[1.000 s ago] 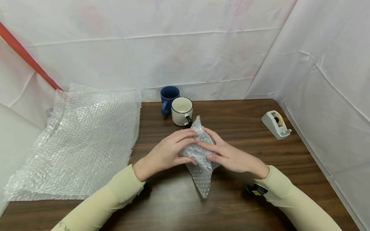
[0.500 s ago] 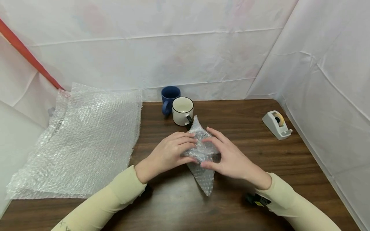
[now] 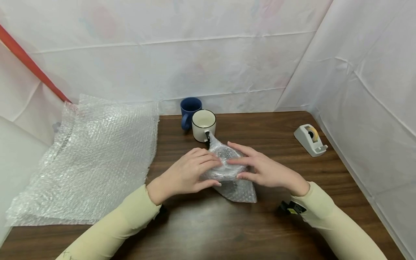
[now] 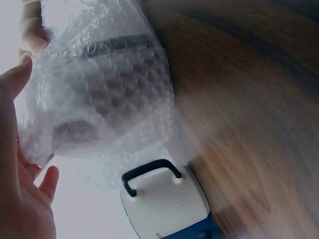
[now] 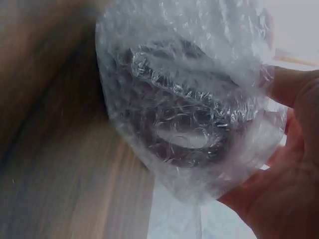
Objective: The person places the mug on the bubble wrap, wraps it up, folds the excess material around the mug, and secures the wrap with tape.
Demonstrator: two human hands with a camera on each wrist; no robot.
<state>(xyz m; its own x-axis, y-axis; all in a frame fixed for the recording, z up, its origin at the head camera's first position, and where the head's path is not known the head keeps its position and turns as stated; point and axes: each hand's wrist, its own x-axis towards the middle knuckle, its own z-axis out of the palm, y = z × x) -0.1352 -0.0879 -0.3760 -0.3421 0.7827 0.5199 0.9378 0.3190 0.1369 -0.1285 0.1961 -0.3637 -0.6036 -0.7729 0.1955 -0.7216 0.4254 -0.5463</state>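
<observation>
The fingers of the left hand [image 3: 195,169] lie close together, gently bent over the wrapped bundle [image 3: 224,175], the thumb held apart on the near side. The right hand [image 3: 266,171] has its fingers spread, the middle fingertip and thumb at the bundle's right side and the index finger reaching past its far side. The bundle sits between the two hands, above the middle of the dark wooden table [image 3: 208,231]. A darkish shape shows dimly through its bubbles; what it is cannot be told.

One pointed corner of the bundle's wrap reaches toward the black handle [image 3: 207,135] of a white mug [image 3: 202,130]; whether they touch is unclear. A loose flap fans out on the near side.

Just behind the white mug, a little to the left, stands a blue mug [image 3: 191,105]. A large bubble-wrap sheet [image 3: 107,162] covers the table's left part, while a white tape dispenser [image 3: 305,137] sits well apart at the far right. White cloth [image 3: 208,68] hangs behind the table.
</observation>
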